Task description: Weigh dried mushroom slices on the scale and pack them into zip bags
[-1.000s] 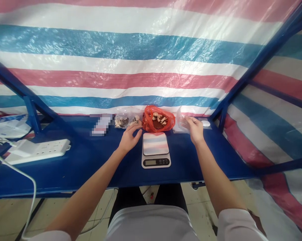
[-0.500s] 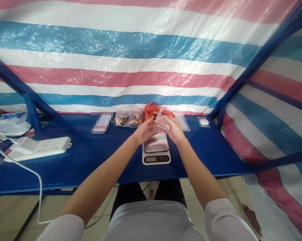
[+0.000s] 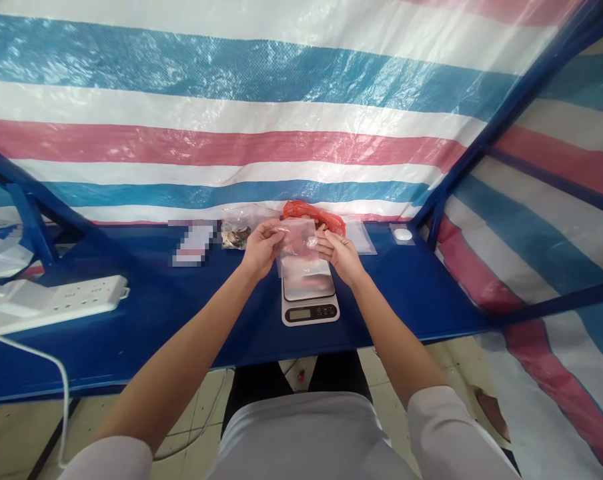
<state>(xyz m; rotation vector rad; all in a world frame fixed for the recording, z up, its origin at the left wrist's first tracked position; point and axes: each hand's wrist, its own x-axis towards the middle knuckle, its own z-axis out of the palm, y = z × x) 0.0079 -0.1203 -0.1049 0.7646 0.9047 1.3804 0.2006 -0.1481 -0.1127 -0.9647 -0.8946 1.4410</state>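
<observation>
My left hand [image 3: 259,247] and my right hand [image 3: 339,252] pinch the two sides of a small clear plastic bag [image 3: 296,243], held up just above the steel platform of a white kitchen scale [image 3: 309,297]. Both hands are closed on the bag's edges. Behind the bag lies a red plastic bag [image 3: 312,215], mostly hidden by my hands. A clear bag with brown and white pieces [image 3: 236,232] rests left of it.
The blue table [image 3: 146,320] carries a white power strip [image 3: 56,303] with a cord at the left, a stack of clear bags [image 3: 360,235] and a small white round thing [image 3: 403,234] at the right. Striped tarpaulin [image 3: 231,133] and blue frame bars enclose the back and sides.
My right hand brought the clear bag from the stack at the right to the middle. My left hand joined it, and both now hold the bag spread over the scale.
</observation>
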